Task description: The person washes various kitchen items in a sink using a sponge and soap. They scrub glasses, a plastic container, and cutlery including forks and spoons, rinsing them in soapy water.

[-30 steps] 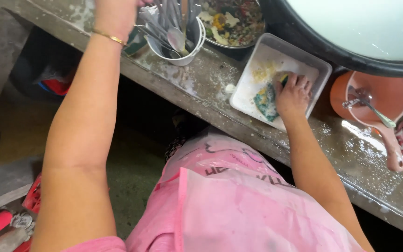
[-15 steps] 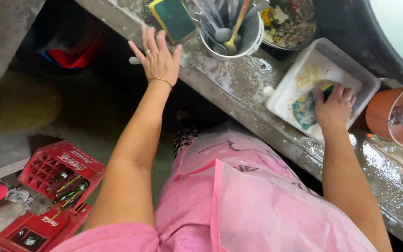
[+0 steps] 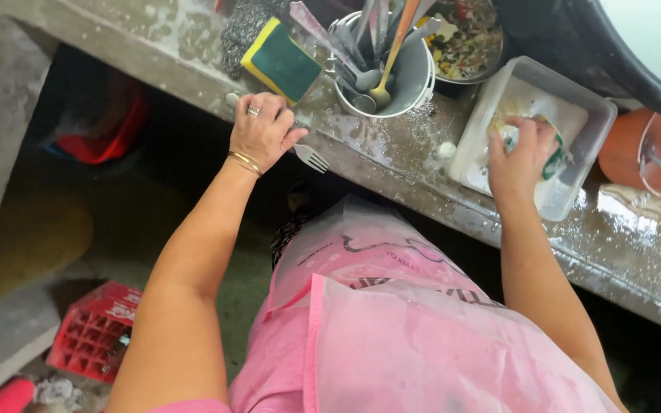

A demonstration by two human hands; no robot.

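My left hand [image 3: 262, 131] is closed around a metal fork [image 3: 311, 158] at the front edge of the wet concrete counter [image 3: 392, 153]; the tines stick out to the right. My right hand [image 3: 520, 160] grips a soapy green and yellow sponge [image 3: 554, 159] inside a white rectangular tub [image 3: 575, 115]. Between the hands stands a white cup [image 3: 392, 76] full of several spoons and other cutlery. A yellow and green scouring sponge [image 3: 281, 61] lies just beyond my left hand.
A bowl of food scraps [image 3: 464, 38] sits behind the cup. A large dark basin [image 3: 575, 46] fills the top right. An orange dish [image 3: 640, 149] stands at the right. A red crate [image 3: 93, 329] lies on the floor at lower left.
My left hand came down from flat and open on the counter edge and closed on the fork. My right hand lifted the sponge slightly inside the tub. The view shifted left.
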